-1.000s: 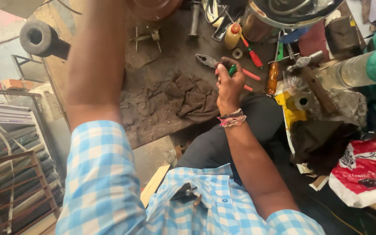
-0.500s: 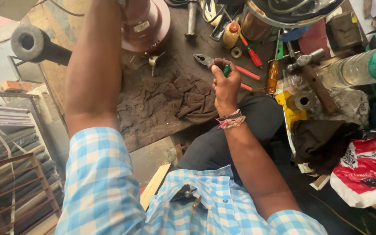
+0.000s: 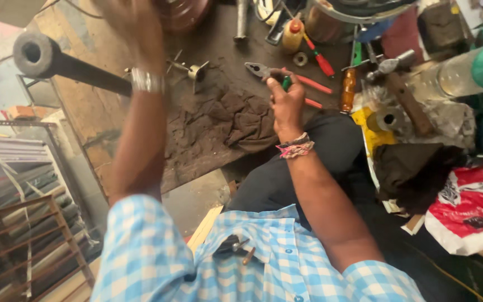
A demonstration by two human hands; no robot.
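In the head view, a pair of pliers [image 3: 278,75] with red handles is seen lying on the dark, greasy tabletop [image 3: 219,50], just beyond a crumpled brown rag [image 3: 236,120]; the right hand [image 3: 286,103] is closed around those handles together with a small green-handled tool [image 3: 287,83], the pliers' nose pointing left; the left hand [image 3: 135,22] is raised near a reddish round part [image 3: 183,12] at the top edge, and it is so blurred that it cannot be told whether it is open or closed, or whether anything is held; a metal watch band [image 3: 146,81] is worn on that wrist. Behind the pliers a red-handled screwdriver [image 3: 320,59], a small yellow bottle [image 3: 292,34] and a hammer [image 3: 401,84] are laid close together; a black pipe [image 3: 62,64] juts in from the left; a red and white bag [image 3: 470,204] lies at the right.

For the grip to be made well, the handles would best be gathered fully into the palm before lifting; the green-handled tool would be better kept apart, so that neither slips; the nearby screwdriver should be left undisturbed.
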